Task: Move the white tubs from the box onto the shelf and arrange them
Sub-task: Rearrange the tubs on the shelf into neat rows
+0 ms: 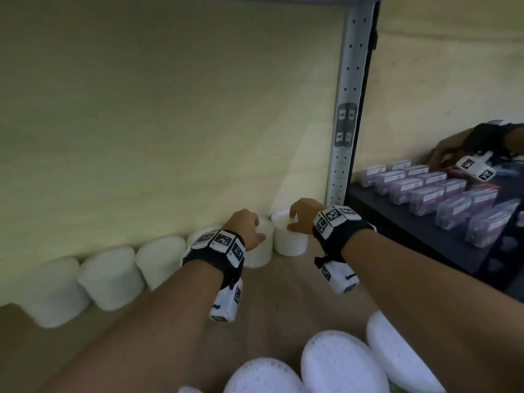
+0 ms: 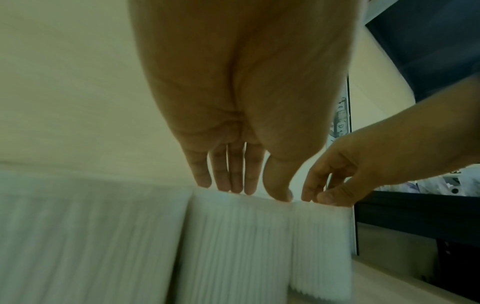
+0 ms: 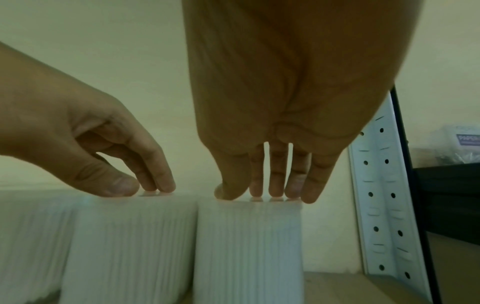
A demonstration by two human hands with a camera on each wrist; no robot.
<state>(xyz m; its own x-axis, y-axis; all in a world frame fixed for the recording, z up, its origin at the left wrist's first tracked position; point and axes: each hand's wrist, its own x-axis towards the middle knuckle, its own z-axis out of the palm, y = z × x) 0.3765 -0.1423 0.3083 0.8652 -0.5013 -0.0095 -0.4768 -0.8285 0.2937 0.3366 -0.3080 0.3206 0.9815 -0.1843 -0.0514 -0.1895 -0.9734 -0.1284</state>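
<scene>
Several white ribbed tubs [image 1: 107, 279] stand in a row on the wooden shelf [image 1: 283, 287], against the pale back wall. My left hand [image 1: 255, 229] rests its fingertips [image 2: 235, 188] on top of the second tub from the right [image 1: 261, 251] [image 2: 233, 236]. My right hand [image 1: 295, 219] [image 3: 259, 195] touches the top of the rightmost tub [image 1: 290, 242] [image 3: 249, 246] with thumb and fingertips. Both tubs stand upright and side by side. More white tubs [image 1: 340, 361] lie low in the foreground, lids up; their container is hidden.
A white perforated shelf post [image 1: 346, 109] rises just right of the last tub. Beyond it, a dark shelf [image 1: 425, 236] carries rows of purple boxes [image 1: 442, 191], where another person's hand [image 1: 442, 157] reaches in. Bare shelf board lies in front of the row.
</scene>
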